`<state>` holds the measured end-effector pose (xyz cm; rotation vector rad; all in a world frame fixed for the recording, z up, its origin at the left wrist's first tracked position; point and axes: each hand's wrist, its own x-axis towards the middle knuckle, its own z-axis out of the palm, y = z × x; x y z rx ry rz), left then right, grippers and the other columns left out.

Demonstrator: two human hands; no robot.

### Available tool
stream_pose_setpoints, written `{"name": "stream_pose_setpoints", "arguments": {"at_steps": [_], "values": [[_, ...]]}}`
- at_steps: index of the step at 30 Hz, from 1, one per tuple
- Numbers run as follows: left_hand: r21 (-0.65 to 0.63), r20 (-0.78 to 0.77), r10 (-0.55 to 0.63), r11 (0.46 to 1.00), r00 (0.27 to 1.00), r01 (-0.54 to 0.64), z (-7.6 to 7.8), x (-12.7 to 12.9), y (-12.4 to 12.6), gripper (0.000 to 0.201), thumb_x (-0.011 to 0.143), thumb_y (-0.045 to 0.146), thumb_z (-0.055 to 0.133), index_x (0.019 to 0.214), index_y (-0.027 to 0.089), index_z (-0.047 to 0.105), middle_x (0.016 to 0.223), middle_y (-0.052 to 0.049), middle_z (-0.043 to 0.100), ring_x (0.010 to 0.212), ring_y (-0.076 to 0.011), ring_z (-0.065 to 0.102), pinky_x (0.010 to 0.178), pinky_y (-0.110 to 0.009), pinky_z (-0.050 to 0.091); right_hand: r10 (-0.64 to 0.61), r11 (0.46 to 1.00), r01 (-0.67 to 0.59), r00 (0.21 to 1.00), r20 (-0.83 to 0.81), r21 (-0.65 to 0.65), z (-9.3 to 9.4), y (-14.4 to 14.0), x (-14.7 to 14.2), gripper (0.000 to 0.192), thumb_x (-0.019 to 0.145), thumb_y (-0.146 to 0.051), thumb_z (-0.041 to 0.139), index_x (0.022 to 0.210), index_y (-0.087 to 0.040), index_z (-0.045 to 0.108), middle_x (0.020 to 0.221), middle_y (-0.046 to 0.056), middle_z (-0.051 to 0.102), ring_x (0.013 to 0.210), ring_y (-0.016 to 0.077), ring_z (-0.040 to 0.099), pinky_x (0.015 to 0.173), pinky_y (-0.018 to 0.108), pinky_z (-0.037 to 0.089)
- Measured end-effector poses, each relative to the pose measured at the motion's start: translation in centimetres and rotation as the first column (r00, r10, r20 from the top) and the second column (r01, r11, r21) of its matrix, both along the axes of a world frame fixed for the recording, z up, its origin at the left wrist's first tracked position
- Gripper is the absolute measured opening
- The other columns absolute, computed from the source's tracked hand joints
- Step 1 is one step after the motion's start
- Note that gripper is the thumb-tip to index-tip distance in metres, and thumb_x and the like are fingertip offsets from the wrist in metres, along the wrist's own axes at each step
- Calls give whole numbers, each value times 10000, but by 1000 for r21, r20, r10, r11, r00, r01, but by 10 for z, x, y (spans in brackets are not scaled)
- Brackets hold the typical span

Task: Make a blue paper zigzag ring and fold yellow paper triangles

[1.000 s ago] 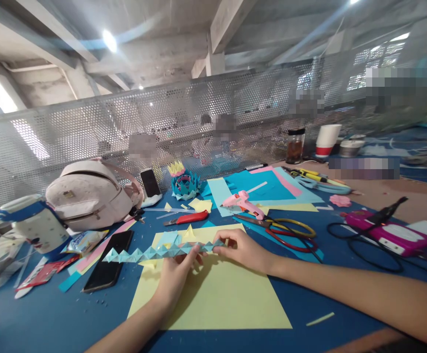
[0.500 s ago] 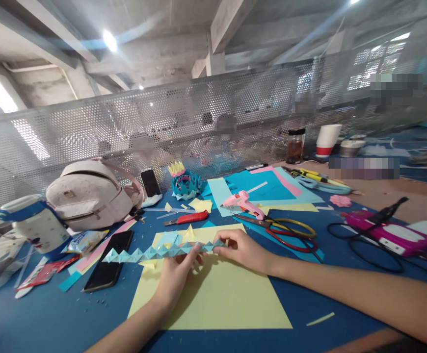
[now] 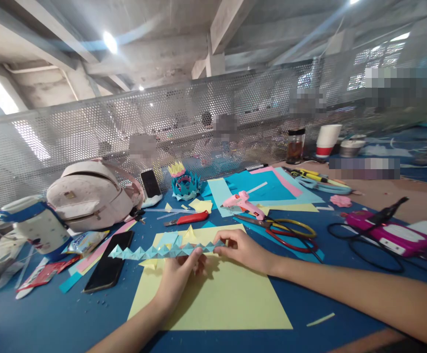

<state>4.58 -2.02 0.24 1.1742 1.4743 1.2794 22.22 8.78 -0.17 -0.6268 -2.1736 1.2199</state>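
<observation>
— Blue paper, folded into a long chain of little triangles (image 3: 150,251): that's what we have between us, held just above the pale yellow paper sheet (image 3: 217,299) on the dark blue worktop (image 3: 51,318).

— Right. Our left hand (image 3: 178,274) pinches the chain near its middle from below, fingers closed on it, and our right hand (image 3: 241,250) grips the right-hand end between thumb and fingertips. The left stretch of the chain hangs free, its tip over the black smartphone (image 3: 108,267).

— That free stretch worries us. It has no support, so a tug from either hand could, we judge, pull the folded units apart, or the loose end could sag and catch the phone's edge.

— We also can't quite tell how the units lock together; the folds are too small to read from here. If they're only slotted, squeezing too hard would flatten the points.

— And the clutter is near. The red-handled utility knife (image 3: 187,218) lies just beyond the yellow sheet, the pink hot glue gun (image 3: 243,202) and the red and yellow looped scissors (image 3: 287,230) are off to the right. A sweep of our right forearm could knock them.

— The small yellow folded triangles (image 3: 188,234) just behind the chain might get scattered too.
</observation>
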Motion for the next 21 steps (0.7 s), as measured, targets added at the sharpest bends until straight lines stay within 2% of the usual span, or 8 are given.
{"name": "stream_pose_setpoints", "arguments": {"at_steps": [3, 5, 7, 9, 14, 19, 21], "values": [[-74, 82, -102, 991, 991, 108, 1, 4, -3, 671, 749, 778, 612, 697, 113, 691, 494, -49, 621, 437, -135, 553, 506, -247, 402, 8, 1000, -8, 1000, 11, -11, 1, -1, 1, 384, 835, -525, 692, 847, -142, 682, 670, -5, 594, 590, 117, 495, 534, 217, 355], [-82, 128, -119, 988, 985, 130, -1, 6, -3, 669, 751, 772, 619, 803, 110, 698, 522, -47, 644, 402, -130, 542, 474, -244, 389, 6, 1000, -6, 1000, 25, -1, 1, -1, 1, 391, 819, -529, 708, 866, -141, 691, 677, -9, 583, 585, 111, 470, 529, 217, 344], [-88, 136, -146, 983, 980, 158, -5, 5, -3, 658, 776, 766, 598, 752, 114, 686, 524, -51, 640, 404, -121, 535, 481, -241, 392, 21, 1000, -21, 1000, 20, 9, 1, -1, 2, 395, 803, -529, 728, 873, -142, 691, 719, -6, 595, 591, 103, 439, 529, 215, 334], [-111, 74, -176, 977, 982, 184, -7, 4, -3, 663, 808, 768, 550, 657, 132, 659, 505, -51, 623, 419, -119, 527, 486, -241, 380, 58, 998, -58, 998, 2, 8, 1, -1, 3, 382, 812, -517, 730, 869, -142, 688, 783, 4, 625, 616, 101, 436, 551, 216, 346], [-262, -275, -204, 956, 939, 131, -5, -2, -9, 671, 895, 730, 410, 603, 186, 672, 516, -23, 627, 548, -148, 584, 594, -241, 411, 104, 995, -104, 994, -25, 14, 1, -1, 4, 353, 816, -494, 743, 862, -148, 691, 818, 6, 644, 660, 108, 444, 593, 221, 350], [-295, -348, -218, 949, 912, 115, 2, -2, -10, 679, 890, 733, 367, 552, 209, 635, 527, -10, 623, 593, -161, 600, 648, -241, 440, 140, 990, -141, 989, -47, -19, 4, -2, 5, 347, 813, -490, 744, 862, -149, 701, 819, 11, 657, 659, 110, 470, 593, 222, 353], [-301, -353, -236, 945, 905, 129, 2, 0, -11, 645, 893, 716, 385, 616, 213, 679, 575, -14, 653, 627, -166, 615, 683, -243, 455, 119, 992, -120, 992, -37, -26, 5, -3, 4, 326, 834, -472, 722, 830, -146, 702, 782, 14, 663, 644, 112, 483, 588, 225, 355]]}}
